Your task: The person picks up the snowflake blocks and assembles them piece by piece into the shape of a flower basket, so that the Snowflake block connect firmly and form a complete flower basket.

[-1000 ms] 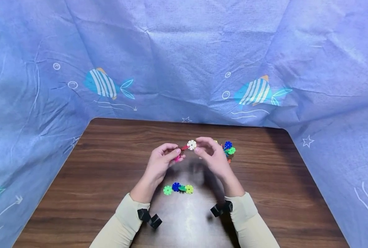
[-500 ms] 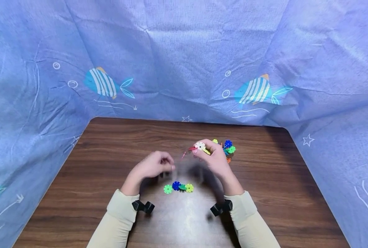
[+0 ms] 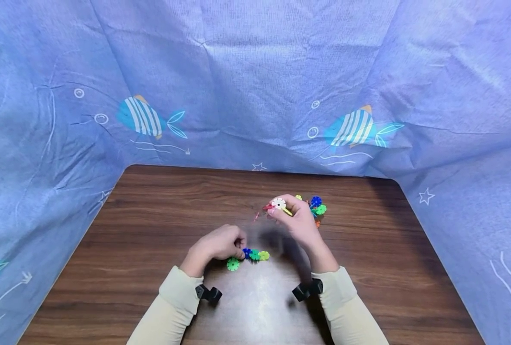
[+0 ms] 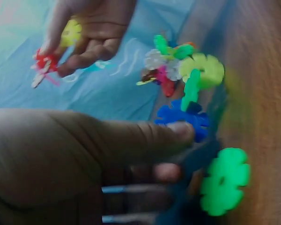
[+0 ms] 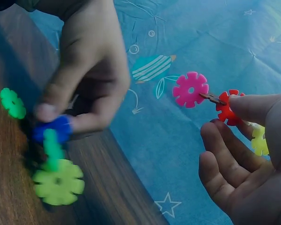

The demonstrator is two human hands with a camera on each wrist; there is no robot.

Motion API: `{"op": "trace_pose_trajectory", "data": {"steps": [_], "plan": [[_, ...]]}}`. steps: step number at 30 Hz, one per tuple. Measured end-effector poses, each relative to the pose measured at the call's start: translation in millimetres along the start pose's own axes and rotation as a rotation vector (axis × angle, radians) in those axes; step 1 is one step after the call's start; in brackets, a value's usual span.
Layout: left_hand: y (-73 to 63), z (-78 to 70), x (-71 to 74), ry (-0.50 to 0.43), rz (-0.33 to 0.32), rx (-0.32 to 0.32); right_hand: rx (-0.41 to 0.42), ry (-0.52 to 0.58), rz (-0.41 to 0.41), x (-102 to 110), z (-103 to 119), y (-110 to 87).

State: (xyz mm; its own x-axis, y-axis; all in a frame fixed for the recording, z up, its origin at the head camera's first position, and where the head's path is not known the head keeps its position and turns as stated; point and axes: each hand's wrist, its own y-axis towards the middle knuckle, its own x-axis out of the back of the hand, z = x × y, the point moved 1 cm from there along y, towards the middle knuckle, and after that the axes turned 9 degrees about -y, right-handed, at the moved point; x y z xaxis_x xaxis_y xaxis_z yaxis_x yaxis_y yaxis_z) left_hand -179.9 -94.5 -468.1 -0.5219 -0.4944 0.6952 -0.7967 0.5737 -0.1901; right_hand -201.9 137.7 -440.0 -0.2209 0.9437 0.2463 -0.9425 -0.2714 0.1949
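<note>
My left hand (image 3: 221, 242) pinches a blue notched plastic disc (image 4: 199, 124) between thumb and index finger, low over the table. A green disc (image 4: 191, 89) and a yellow-green disc (image 5: 59, 190) are joined to it in a short chain. Beside that hand a loose light green disc (image 4: 225, 180) lies on the table. Further up, my right hand (image 3: 296, 218) holds another chain in the air, its thumb on a red disc (image 5: 227, 110). That chain includes a pink disc (image 5: 182, 91), a brown one (image 5: 213, 99), a white one (image 3: 278, 201) and a yellow one (image 5: 259, 141).
Behind my right hand lies a pile of mixed discs, with a blue disc (image 3: 316, 201) and a green disc (image 3: 321, 209) at its edge. The wooden table (image 3: 152, 206) meets a blue fish-print cloth (image 3: 255, 96) at its back and sides.
My left hand has let go of the red-and-pink chain, come down towards me and taken hold of the blue disc. Its chain has shifted slightly away from the light green disc. My right hand keeps its chain.
</note>
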Motion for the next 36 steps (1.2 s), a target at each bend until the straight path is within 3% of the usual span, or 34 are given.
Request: {"op": "trace_pose_trajectory", "data": {"steps": [4,8,13,16,20,25,30,36], "plan": [[-0.4,4.0,10.9,-0.209,-0.08,-0.084,-0.003,-0.01,-0.001,0,-2,-0.3],[-1.3,3.9,20.1,-0.432,-0.205,-0.167,0.005,0.03,-0.007,-1,-4,-0.8],[-1.1,1.6,23.9,-0.656,-0.357,-0.177,0.013,0.136,-0.027,-1,-4,-1.1],[0.1,-0.7,22.9,-0.783,-0.394,-0.175,0.015,0.182,-0.065,-1,-4,-1.3],[2.2,-5.0,19.4,-0.931,-0.379,-0.181,0.008,0.246,-0.114,1,-5,-1.0],[3.5,-9.8,17.3,-0.985,-0.398,-0.172,-0.018,0.313,-0.13,2,-6,1.1],[3.0,-13.7,18.5,-0.917,-0.467,-0.175,-0.03,0.308,-0.128,3,-3,2.0],[1.3,-17.0,20.5,-0.908,-0.536,-0.162,-0.028,0.284,-0.101,3,-2,2.8]]}}
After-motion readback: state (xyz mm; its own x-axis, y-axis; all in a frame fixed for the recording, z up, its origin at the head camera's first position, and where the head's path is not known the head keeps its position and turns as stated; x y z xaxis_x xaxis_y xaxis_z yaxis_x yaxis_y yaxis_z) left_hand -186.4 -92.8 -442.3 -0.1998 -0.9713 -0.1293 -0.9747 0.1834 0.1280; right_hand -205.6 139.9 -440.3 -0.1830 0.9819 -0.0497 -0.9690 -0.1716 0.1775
